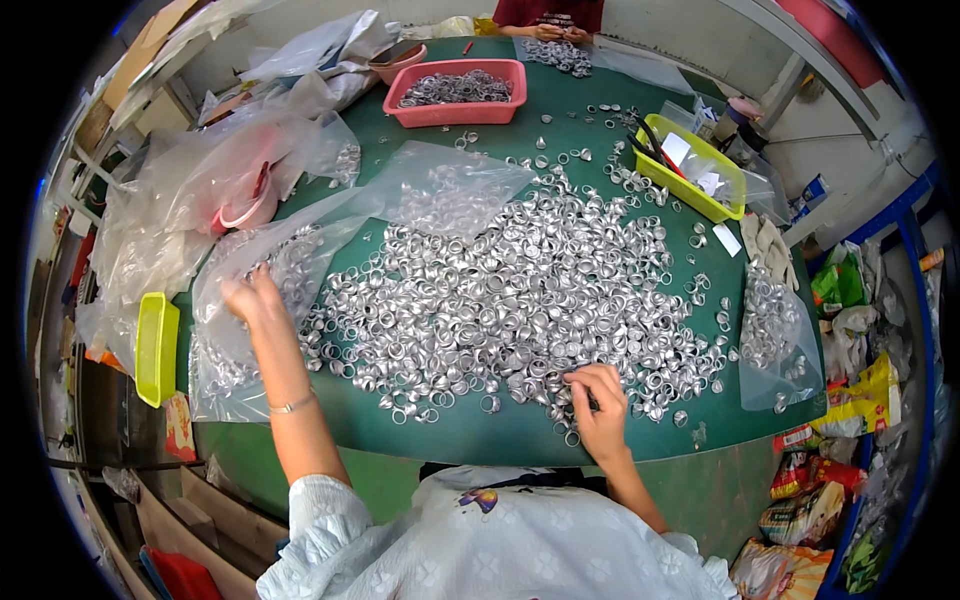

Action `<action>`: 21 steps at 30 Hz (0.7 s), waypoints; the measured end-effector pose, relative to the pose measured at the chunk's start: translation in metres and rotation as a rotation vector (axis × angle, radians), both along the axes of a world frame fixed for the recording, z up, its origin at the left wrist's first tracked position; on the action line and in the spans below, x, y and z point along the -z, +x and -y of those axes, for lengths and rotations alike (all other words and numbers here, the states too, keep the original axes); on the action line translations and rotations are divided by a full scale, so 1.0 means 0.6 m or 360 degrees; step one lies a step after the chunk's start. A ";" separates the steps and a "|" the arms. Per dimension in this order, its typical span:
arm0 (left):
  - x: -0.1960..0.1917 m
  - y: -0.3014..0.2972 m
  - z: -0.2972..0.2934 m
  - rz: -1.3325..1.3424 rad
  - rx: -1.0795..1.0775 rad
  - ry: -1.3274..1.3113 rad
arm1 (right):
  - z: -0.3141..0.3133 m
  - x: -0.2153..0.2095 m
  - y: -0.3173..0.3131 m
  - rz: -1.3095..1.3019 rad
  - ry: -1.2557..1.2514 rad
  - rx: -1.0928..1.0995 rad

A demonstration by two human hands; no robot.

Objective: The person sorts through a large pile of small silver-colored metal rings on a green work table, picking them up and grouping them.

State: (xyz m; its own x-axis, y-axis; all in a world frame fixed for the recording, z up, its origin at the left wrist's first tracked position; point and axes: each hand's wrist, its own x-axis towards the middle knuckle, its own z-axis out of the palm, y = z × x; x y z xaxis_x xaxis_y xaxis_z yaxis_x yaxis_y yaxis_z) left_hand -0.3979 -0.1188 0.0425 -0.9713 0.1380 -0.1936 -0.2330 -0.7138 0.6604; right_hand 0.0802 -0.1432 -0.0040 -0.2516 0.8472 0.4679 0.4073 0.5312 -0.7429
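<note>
A broad heap of silver-coloured metal rings [500, 290] spreads over the green table. At the left, my left hand [252, 296] reaches over a clear plastic bag [215, 330] with more rings in it. Its fingers look spread, and I make out nothing in them; the film partly blurs the fingertips. My right hand [600, 400] is at the near edge of the heap, its fingers curled down onto the rings. What its fingertips hold is hidden. Another clear bag [450, 185] lies across the far left part of the heap.
A pink tub [455, 115] of rings stands far back, near a person [550, 20] handling rings. A yellow-green basket [690, 180] with tools sits at the right, above a bag of rings [775, 340]. Another yellow-green basket [157, 350] stands at the left edge.
</note>
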 end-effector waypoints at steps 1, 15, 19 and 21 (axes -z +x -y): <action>0.011 0.025 0.006 0.0013 0.0114 -0.0041 | -0.008 -0.002 0.007 -0.0002 -0.0021 -0.0001; 0.042 0.504 -0.056 -0.2453 0.1839 -0.0923 | -0.301 -0.033 -0.015 0.0589 0.0175 -0.0334; 0.056 0.480 -0.116 -0.2720 0.1666 -0.1219 | -0.379 0.011 -0.038 0.0765 0.0229 -0.0246; 0.056 0.449 -0.153 -0.2900 0.1782 -0.1260 | -0.404 0.028 -0.048 0.0807 0.0151 -0.0229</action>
State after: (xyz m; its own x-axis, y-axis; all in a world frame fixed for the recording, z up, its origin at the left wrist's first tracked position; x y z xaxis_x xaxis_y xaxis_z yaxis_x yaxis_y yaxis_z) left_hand -0.1283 -0.0270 0.0087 0.2559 0.9368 0.2386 0.7528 -0.3479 0.5587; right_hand 0.0515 0.0991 -0.0205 -0.5765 0.7474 0.3302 0.6206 0.6633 -0.4181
